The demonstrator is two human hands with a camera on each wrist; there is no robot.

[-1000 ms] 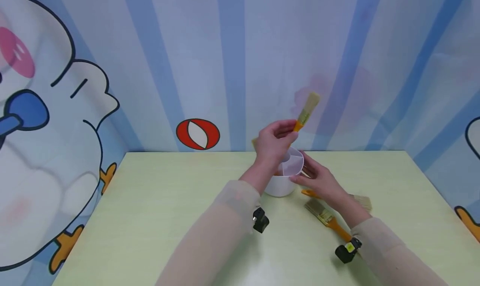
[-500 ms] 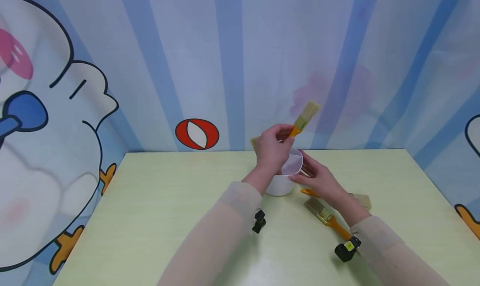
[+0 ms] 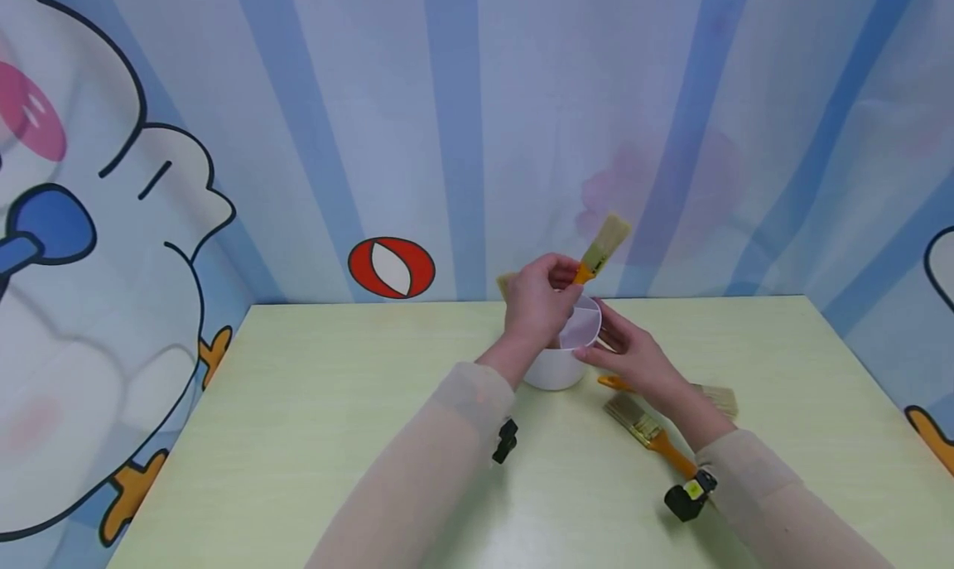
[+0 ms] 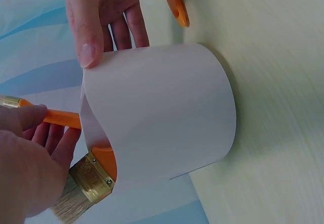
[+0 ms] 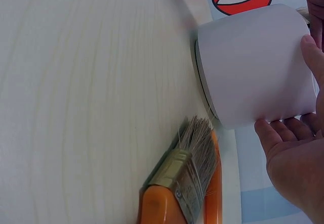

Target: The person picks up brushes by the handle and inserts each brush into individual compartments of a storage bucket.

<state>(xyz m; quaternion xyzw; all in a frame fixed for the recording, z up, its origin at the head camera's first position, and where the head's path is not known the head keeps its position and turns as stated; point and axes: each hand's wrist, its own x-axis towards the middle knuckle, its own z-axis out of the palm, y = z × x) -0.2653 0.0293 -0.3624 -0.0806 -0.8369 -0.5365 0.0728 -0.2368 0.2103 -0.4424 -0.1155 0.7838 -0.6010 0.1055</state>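
My left hand (image 3: 538, 304) pinches the orange handle of a paintbrush (image 3: 602, 248), bristles up, over a white divided holder (image 3: 553, 372). In the left wrist view that handle (image 4: 63, 118) reaches down to the holder's open top. Another, wider paintbrush (image 4: 90, 181) stands in the holder, its bristles leaning out past the rim. My right hand (image 3: 633, 358) holds the holder's right side, thumb near the rim and fingers against the wall, as the right wrist view shows. The handle's lower end is hidden inside the holder.
Two more paintbrushes lie on the table to the right: one (image 3: 648, 436) with its bristles toward the holder, the other (image 3: 717, 400) partly under my right forearm. A striped cartoon backdrop (image 3: 514, 138) rises behind the pale table (image 3: 335, 436).
My left hand has lowered the paintbrush toward the holder, so its bristles sit lower than before. The right hand keeps its place on the holder.
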